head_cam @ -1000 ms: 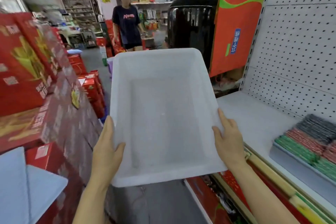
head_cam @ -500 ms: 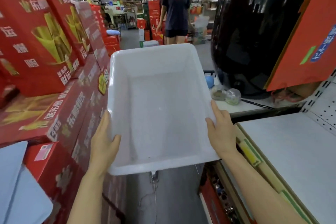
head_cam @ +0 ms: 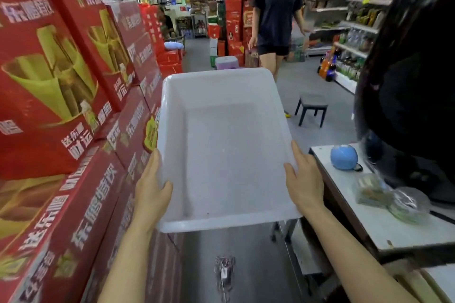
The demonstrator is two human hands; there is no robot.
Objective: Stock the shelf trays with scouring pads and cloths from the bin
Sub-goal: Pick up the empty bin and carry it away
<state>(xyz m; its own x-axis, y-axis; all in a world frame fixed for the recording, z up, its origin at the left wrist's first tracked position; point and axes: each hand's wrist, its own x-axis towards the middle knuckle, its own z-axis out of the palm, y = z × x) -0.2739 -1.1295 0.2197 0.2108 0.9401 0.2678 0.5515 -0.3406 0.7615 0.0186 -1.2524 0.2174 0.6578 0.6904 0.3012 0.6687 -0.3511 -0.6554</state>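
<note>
I carry a white plastic bin (head_cam: 221, 86) in front of me over the aisle floor, and nothing lies inside it. My left hand (head_cam: 150, 187) grips its left rim near the front corner, thumb inside the wall. My right hand (head_cam: 304, 179) grips the right rim the same way. No scouring pads, cloths or shelf trays are in view.
Stacked red gift boxes (head_cam: 61, 106) line the left side of the aisle. A white counter (head_cam: 384, 226) on the right bears a blue ball (head_cam: 344, 157), a bagged item and a big black appliance (head_cam: 413, 81). A person (head_cam: 277, 19) stands ahead, near a small dark stool (head_cam: 311, 108).
The view has swung left, away from the pegboard shelf and its trays of pads, which have left the frame. Both hands keep their hold on the bin.
</note>
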